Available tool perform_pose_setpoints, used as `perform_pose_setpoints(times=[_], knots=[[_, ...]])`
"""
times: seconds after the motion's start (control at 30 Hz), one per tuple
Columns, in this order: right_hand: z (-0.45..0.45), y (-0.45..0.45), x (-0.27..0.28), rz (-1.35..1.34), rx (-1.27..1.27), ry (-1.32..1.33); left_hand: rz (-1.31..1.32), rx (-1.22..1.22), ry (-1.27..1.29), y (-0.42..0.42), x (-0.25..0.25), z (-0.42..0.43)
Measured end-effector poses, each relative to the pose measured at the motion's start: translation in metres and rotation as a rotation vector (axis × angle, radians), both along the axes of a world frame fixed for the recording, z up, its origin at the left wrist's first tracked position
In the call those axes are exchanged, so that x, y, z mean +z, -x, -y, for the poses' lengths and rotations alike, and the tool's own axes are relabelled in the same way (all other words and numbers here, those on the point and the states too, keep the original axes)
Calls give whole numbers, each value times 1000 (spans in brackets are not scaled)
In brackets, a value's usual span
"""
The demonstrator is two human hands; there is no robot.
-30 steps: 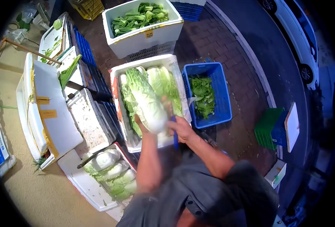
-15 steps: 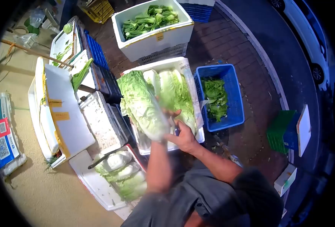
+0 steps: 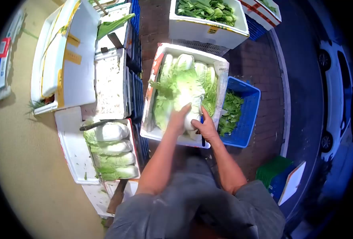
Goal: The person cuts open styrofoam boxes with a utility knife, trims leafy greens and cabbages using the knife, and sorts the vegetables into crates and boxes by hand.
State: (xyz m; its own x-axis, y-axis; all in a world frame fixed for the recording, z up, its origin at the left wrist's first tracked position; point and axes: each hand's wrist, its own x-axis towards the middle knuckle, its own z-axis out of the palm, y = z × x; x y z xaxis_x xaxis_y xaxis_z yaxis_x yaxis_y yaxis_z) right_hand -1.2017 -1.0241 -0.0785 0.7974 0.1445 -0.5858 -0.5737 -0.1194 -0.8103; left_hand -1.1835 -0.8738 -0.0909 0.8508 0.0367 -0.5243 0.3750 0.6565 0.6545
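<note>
A large napa cabbage [image 3: 189, 89], pale green with a white base, lies over other cabbages in a white foam box [image 3: 148, 115]. My left hand [image 3: 178, 118] is closed against the left side of its base, partly smeared by motion. On the right side of the base, my right hand [image 3: 207, 127] grips the cabbage with its thumb across the white end. Also in my right hand is a slim blue and dark tool [image 3: 203, 140]; its kind is mostly hidden by the fingers. Loose green outer leaves [image 3: 164, 89] spread at the cabbage's left.
A blue crate [image 3: 244, 135] with green leaves stands right of the box. Behind is a foam box [image 3: 208, 30] of leafy greens. At left, another box holds several napa cabbages [image 3: 116, 148], with a dark-handled tool [image 3: 94, 126] on its edge. A white car [image 3: 338, 95] is at far right.
The napa cabbage went from being held up at a tilt to lying lower over the box, top pointing away. Both hands moved to its base. The camera view has shifted.
</note>
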Motion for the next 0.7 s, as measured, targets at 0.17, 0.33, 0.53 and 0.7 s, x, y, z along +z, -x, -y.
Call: perform_pose_setpoints(times=[0.17,0.33,0.53,0.7], knots=[[7,21,-24,-191,-145,-350,-122,-89,7,27,10,-29],[-6,36,-29,-290,-227,-690,-39,-29,233,58,-44,-48],[-29,37,-19,-254,-38,-374,-207,35,456,75,-121,-45],[-40,32,8,149,20,116,-78,116,356,69,-78,-59]])
